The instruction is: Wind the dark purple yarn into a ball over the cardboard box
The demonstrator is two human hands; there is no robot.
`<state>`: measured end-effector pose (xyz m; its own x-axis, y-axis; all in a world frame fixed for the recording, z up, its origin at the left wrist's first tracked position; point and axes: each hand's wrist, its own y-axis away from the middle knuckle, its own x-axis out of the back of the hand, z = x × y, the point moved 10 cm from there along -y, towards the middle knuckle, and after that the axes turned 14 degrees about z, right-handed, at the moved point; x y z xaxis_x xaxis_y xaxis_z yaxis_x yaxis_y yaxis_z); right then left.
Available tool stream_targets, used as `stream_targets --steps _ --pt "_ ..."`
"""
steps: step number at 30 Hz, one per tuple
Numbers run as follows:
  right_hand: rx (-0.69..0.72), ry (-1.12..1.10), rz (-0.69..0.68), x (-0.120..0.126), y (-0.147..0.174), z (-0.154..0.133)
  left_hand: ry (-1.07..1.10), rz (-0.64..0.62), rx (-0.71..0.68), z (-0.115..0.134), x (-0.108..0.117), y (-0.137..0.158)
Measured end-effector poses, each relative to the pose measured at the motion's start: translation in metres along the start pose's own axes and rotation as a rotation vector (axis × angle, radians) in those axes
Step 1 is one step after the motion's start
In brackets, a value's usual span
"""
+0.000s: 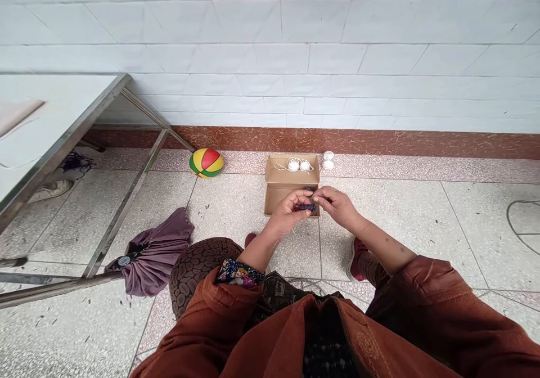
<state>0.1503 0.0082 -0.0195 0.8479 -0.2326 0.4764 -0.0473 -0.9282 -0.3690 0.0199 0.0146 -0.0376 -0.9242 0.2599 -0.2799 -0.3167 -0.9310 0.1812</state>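
A small bundle of dark blue yarn lies in my left hand, gripped between the thumb and the fingers. My right hand is beside it at the right, thumb and fingertips pinched together close to the bundle. What they pinch, perhaps a strand, is too small to make out. Both hands are above an open cardboard box. White yarn balls with a loose strand rest on its opened lid, and more white yarn sits on the floor just right of it.
A striped ball lies by the wall. At the left stands a metal-framed table, with a folded purple umbrella by its lower bar. A cable curves over the floor at the right.
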Motion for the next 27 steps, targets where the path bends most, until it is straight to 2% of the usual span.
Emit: stream_targets --steps 3,6,8,11,14,18,23,27 --pt "0.005 0.039 -0.064 -0.012 0.011 0.003 0.051 0.053 0.038 -0.005 0.003 -0.001" --pt "0.083 0.104 -0.169 -0.024 0.024 -0.008 0.065 0.121 0.060 -0.011 0.008 -0.004" --pt "0.145 0.122 -0.213 -0.026 0.029 -0.019 0.012 0.181 0.029 -0.012 0.014 -0.006" --pt "0.184 0.118 -0.197 -0.019 0.025 -0.030 -0.129 0.227 -0.053 -0.008 0.019 -0.008" --pt "0.155 0.079 -0.109 -0.004 0.013 -0.028 -0.178 0.137 -0.077 -0.008 0.009 -0.007" --pt "0.078 0.004 -0.004 0.008 0.002 -0.015 -0.108 0.006 -0.065 -0.007 -0.007 -0.002" --pt "-0.035 0.003 0.011 0.000 0.006 0.001 -0.003 -0.009 0.049 -0.011 -0.009 0.000" --pt "-0.086 0.014 -0.019 -0.009 0.012 0.007 0.010 0.030 0.121 -0.019 -0.005 0.001"
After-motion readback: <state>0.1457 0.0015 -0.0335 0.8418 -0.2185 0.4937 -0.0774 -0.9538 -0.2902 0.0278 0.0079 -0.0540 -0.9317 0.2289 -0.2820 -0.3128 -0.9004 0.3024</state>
